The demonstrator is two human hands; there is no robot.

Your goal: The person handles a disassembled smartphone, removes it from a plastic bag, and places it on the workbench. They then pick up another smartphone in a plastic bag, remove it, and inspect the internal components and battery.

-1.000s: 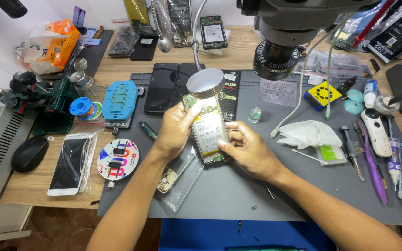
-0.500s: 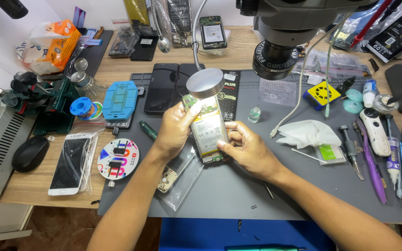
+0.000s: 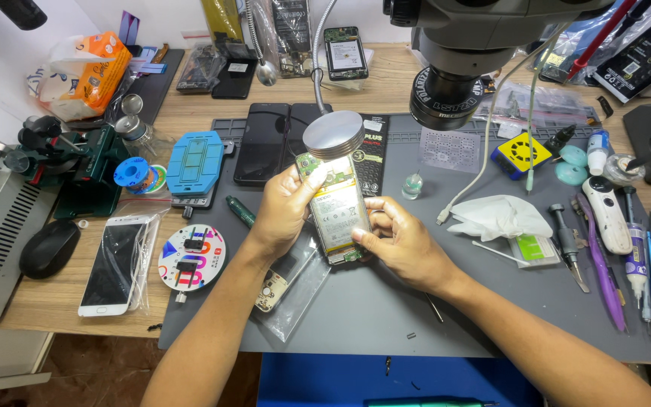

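An opened phone (image 3: 336, 211), back cover off with its battery and green circuit board showing, is held above the grey work mat (image 3: 386, 309) under a round lamp (image 3: 333, 136). My left hand (image 3: 284, 211) grips its left edge, thumb near the top. My right hand (image 3: 404, 245) holds its right and lower edge, fingertips on the frame. Both forearms reach in from the bottom of the view.
A microscope head (image 3: 453, 68) hangs above right. A blue fixture (image 3: 195, 160), dark phones (image 3: 264, 143), a white phone (image 3: 112, 264) and a mouse (image 3: 49, 247) lie to the left. A white tissue (image 3: 495, 216), tweezers and pens (image 3: 646, 264) are at the right.
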